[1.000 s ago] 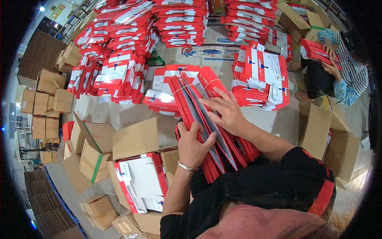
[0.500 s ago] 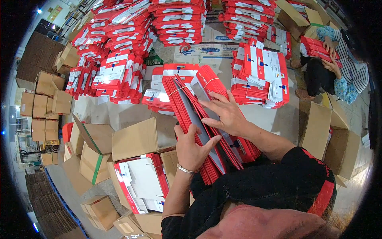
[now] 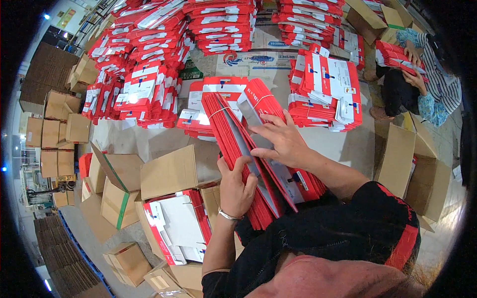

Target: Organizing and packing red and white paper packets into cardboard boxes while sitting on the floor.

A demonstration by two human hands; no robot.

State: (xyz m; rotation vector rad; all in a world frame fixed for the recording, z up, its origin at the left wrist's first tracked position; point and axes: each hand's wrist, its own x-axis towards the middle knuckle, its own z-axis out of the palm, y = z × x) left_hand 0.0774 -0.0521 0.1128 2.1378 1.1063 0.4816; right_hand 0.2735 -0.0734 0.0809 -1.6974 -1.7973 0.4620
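Observation:
Two rubber-banded bundles of flat red-and-white cartons lean upright against my lap, parted in a V. My left hand [image 3: 237, 186] wraps round the left bundle [image 3: 223, 131], its thumb bent over the carton edges. My right hand [image 3: 282, 141] rests on the right bundle [image 3: 265, 99], fingers curved over it and thumb against the edge of a few flat cartons [image 3: 271, 176] standing between the bundles. Their grey inner faces show in the gap. The lower ends of both bundles meet my dark clothing. The right fingertips partly hide the cartons under them.
An open cardboard box [image 3: 169, 174] beside my left forearm holds banded red-and-white cartons. Tall carton stacks [image 3: 159, 39] stand ahead, with a lower stack [image 3: 328, 89] at right. Another open box [image 3: 412, 169] stands right. A co-worker [image 3: 422, 74] sits far right, holding red cartons.
My left thumb has drawn in from stretched out to bent. The flat cartons between the bundles have shifted left, baring more of the right bundle's printed white face.

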